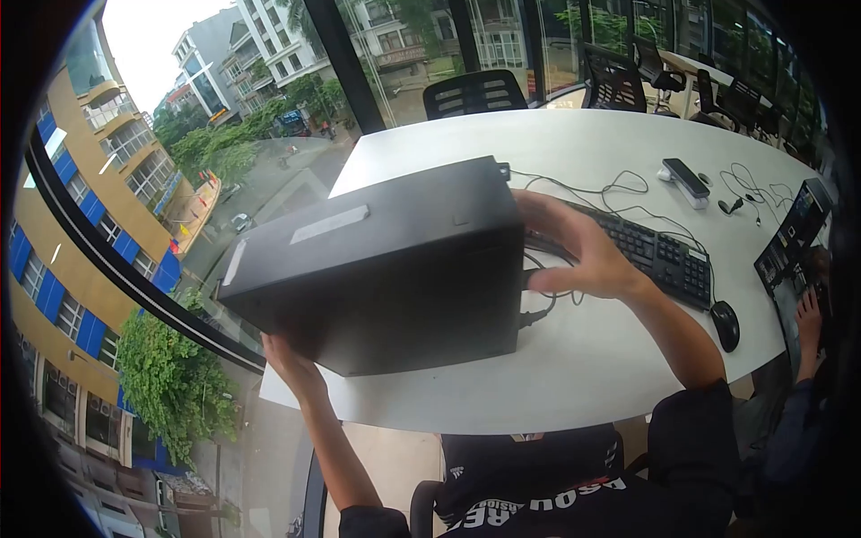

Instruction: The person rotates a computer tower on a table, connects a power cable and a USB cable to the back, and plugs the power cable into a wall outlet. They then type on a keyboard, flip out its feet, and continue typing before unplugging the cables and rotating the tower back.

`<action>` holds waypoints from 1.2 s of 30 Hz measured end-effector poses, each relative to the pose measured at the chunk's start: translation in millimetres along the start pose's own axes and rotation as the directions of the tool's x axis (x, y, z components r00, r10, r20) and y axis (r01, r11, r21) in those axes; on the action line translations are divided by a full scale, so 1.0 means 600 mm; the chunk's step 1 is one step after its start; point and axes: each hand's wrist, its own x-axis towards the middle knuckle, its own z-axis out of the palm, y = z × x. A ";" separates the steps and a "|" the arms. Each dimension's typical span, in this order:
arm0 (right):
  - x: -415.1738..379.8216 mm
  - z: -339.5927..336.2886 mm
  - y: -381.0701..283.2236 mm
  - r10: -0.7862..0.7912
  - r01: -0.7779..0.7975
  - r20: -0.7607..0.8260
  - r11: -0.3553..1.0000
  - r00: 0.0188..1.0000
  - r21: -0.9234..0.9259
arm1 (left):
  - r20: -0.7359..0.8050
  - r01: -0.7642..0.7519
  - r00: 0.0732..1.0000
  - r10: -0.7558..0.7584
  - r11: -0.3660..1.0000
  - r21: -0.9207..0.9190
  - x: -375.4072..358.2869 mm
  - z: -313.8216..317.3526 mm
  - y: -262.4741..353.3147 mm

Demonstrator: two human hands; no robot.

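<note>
A large black computer case (421, 278) is tilted above the left part of the white table (430, 394). Under its lower left corner is my left hand (291, 363), its fingers mostly hidden by the case. My right hand (583, 247) is at the case's right end, thumb and fingers curved around the edge, fingertips partly hidden. Pale strips lie along the top face. A black cable plug (535, 316) hangs at the right end, with cables behind my right hand.
Right of the case are a black keyboard (659, 260), a mouse (725, 325), a small dark device (686, 178) and loose cables. A laptop (794, 238) and another person's hand (809, 309) are at the far right. Chairs stand beyond the table; a window is left.
</note>
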 end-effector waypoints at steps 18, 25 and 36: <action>0.002 0.092 -0.091 -0.011 -0.068 -0.203 0.923 0.979 -0.379 | 0.267 0.405 0.905 -0.331 0.862 -0.305 0.225 0.103 -0.074; 0.021 0.128 -0.113 0.175 -0.307 -0.306 0.831 0.936 -0.463 | 0.373 0.490 0.852 -0.368 0.812 -0.318 0.261 0.169 -0.155; 0.030 0.157 -0.095 0.195 -0.310 -0.263 0.788 0.945 -0.531 | 0.323 0.531 0.840 -0.437 0.785 -0.318 0.283 0.154 -0.210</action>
